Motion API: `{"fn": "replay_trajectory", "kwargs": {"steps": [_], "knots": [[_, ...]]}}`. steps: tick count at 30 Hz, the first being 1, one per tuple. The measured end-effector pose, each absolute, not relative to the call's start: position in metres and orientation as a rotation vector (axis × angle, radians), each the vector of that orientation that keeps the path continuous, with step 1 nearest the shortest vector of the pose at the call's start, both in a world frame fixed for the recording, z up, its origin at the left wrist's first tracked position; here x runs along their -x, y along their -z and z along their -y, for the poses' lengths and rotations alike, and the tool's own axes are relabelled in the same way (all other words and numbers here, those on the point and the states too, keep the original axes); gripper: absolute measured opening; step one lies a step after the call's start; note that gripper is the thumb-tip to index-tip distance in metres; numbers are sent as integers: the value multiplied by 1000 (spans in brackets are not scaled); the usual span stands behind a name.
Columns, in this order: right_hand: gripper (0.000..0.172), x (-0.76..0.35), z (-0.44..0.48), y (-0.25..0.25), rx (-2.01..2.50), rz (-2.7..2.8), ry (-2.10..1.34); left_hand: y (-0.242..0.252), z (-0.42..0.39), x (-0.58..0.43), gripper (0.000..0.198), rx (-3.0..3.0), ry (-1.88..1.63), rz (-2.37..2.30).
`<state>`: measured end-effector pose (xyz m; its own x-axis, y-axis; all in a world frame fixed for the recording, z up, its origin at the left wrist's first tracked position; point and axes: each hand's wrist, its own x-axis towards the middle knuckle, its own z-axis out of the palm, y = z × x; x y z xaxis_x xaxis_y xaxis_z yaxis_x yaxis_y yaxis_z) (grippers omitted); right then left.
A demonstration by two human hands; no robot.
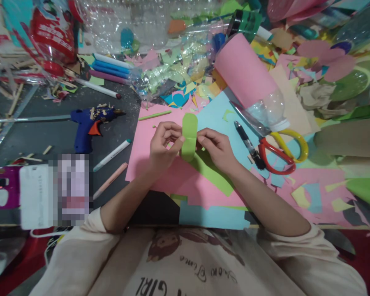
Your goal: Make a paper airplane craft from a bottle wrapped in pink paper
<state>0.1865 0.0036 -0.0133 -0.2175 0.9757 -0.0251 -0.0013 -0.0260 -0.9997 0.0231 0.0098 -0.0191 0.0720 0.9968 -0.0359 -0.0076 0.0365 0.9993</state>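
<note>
Things around the paper strip (189,136)
The left hand (165,144) and right hand (217,148) pinch the strip from either side, above paper sheets (148,164). The glue gun (89,125) lies well left of it, the pen (248,144) and scissors (280,150) to its right, and the bottle (253,82) behind and to the right.

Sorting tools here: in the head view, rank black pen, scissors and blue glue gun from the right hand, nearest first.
1. Black pen, just right of the right hand.
2. Scissors, farther right.
3. Blue glue gun, far left.

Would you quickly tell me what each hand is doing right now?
Left hand: closed, pinching the green paper strip by its left edge.
Right hand: closed, pinching the same strip by its right edge.
</note>
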Motion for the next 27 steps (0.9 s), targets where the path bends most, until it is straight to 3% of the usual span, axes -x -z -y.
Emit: {"fn": "replay_trajectory", "kwargs": {"steps": [10,18,27], "knots": [[38,-183,-3,21,1092,1317,-1357,25,-10,-23,9,-1508,-1088,-1046],[37,-183,-3,20,1102,1283,-1366,14,-7,-16,36,-1553,-994,-940],[32,-183,-3,17,1165,1328,-1331,16,-5,-20,30,-1245,-1000,-1100]]}}
